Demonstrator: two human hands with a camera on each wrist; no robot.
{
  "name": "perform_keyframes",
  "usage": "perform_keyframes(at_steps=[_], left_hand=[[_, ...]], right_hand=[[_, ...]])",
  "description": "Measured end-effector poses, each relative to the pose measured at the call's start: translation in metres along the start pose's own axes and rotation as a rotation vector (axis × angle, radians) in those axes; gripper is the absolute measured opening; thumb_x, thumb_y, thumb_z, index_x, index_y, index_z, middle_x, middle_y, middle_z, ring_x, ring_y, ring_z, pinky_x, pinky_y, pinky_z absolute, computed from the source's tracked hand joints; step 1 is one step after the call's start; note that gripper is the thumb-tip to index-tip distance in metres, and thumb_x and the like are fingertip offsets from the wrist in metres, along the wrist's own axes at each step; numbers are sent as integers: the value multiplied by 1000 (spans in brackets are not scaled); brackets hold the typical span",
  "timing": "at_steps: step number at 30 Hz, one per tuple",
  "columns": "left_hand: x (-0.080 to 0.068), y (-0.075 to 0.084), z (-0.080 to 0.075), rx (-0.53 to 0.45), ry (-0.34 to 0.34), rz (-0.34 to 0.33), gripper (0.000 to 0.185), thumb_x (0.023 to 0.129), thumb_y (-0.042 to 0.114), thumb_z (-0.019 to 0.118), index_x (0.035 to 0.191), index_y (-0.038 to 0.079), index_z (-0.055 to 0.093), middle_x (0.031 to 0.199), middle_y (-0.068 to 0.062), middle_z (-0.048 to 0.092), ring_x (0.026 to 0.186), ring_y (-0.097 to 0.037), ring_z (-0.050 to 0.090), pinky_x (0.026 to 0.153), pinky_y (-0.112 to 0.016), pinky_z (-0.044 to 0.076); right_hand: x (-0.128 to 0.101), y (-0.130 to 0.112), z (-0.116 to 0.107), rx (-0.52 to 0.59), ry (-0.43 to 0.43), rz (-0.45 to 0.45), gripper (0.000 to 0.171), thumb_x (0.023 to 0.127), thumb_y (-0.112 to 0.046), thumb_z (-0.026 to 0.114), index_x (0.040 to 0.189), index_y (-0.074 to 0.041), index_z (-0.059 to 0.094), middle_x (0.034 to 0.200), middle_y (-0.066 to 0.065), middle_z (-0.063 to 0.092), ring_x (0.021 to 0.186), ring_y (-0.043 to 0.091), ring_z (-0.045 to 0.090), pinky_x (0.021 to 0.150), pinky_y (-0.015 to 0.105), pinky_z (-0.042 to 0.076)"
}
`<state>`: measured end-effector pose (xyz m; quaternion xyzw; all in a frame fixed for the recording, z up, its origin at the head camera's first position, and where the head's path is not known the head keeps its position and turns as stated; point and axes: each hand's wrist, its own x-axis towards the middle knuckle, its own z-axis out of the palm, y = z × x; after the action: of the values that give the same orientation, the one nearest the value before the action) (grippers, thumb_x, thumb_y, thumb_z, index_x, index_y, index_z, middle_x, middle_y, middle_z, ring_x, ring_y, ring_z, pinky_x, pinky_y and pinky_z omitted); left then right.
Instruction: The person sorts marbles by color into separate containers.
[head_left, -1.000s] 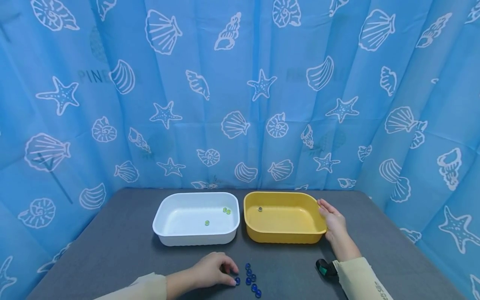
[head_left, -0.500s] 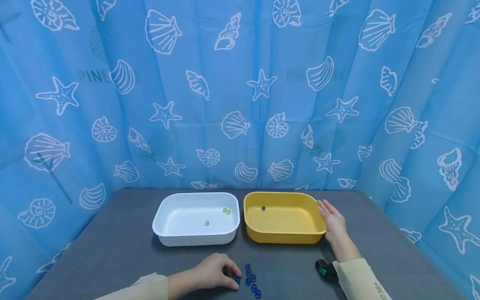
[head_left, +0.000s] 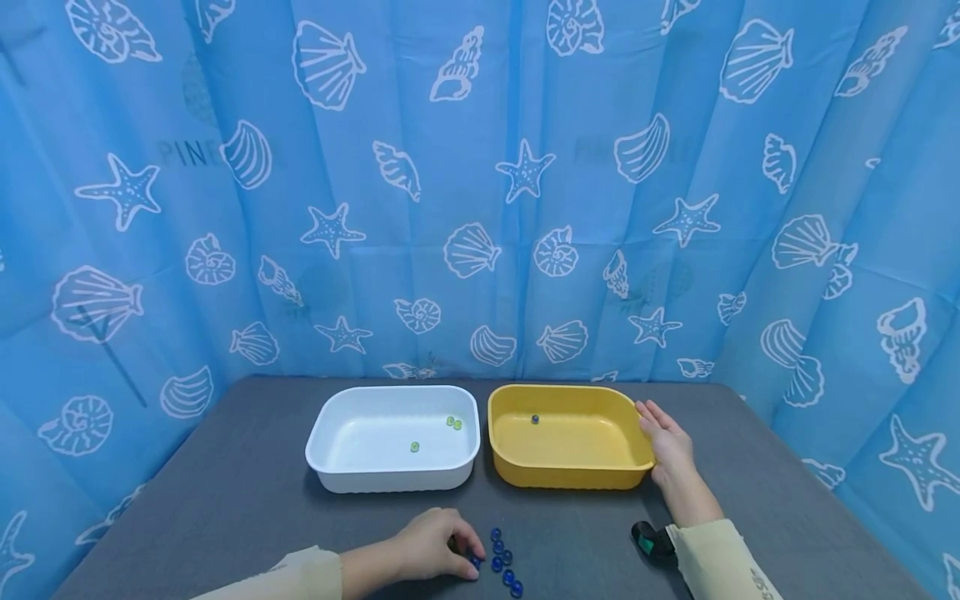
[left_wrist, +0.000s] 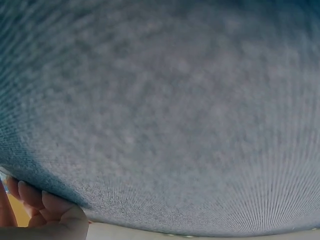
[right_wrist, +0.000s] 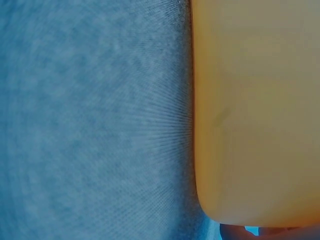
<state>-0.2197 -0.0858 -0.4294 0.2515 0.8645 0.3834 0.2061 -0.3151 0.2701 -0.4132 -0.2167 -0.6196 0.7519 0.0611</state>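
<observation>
In the head view my left hand (head_left: 438,543) is low over the grey table, thumb and forefinger pinching a blue glass marble (head_left: 476,563). Just right of those fingertips lie several more blue marbles (head_left: 507,577) in a loose line. My right hand (head_left: 672,450) rests with straight fingers against the right end of a yellow basin (head_left: 572,477). One dark marble (head_left: 535,419) is inside that basin. In the left wrist view, curled fingers (left_wrist: 55,202) show at the lower left corner; the marble is hidden there. The right wrist view is filled by the basin's outer wall (right_wrist: 260,115).
A white basin (head_left: 390,481) with 3 yellow-green marbles stands left of the yellow one, a narrow gap between them. A black band with a green patch (head_left: 651,540) lies by the right wrist. Behind the table (head_left: 225,500) hangs a blue shell-print curtain (head_left: 480,200).
The marble in the yellow basin has rolled a little to the right. My left hand has shifted slightly right, its fingers closing around the blue marble. The right hand stays in place.
</observation>
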Motion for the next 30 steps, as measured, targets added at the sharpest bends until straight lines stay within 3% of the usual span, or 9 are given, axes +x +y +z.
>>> perform_keyframes(at_steps=[10, 18, 22, 30], left_hand=[[5, 3, -9, -52, -26, -24, 8, 83, 11, 76, 90, 13, 74, 80, 6, 58, 75, -10, 52, 65, -26, 42], [11, 19, -15, -116, 58, -1, 7, 85, 10, 74, 92, 9, 73, 76, 4, 59, 68, -12, 50, 58, -23, 39], [16, 29, -22, -114, 76, 31, 10, 87, 10, 73, 95, 5, 72, 77, 4, 60, 70, -12, 50, 59, -23, 39], [29, 43, -28, -153, 157, 30, 14, 86, 9, 74, 97, 0, 71, 79, 3, 62, 73, -15, 51, 61, -23, 43]], right_hand=[[-2, 0, 1, -5, 2, 1, 52, 105, -14, 43, 154, -14, 26, 154, 5, 32, 143, 19, 27, 114, 36, 22], [-2, 0, 2, -2, -19, -19, 53, 105, -14, 43, 155, -13, 24, 155, 5, 30, 143, 20, 25, 115, 37, 21], [-1, 0, 1, -2, -22, -20, 53, 105, -14, 43, 155, -13, 24, 155, 5, 30, 144, 20, 25, 115, 37, 21], [-2, 1, -1, -14, -15, -16, 53, 105, -15, 42, 154, -13, 24, 155, 5, 30, 144, 20, 25, 115, 37, 22]])
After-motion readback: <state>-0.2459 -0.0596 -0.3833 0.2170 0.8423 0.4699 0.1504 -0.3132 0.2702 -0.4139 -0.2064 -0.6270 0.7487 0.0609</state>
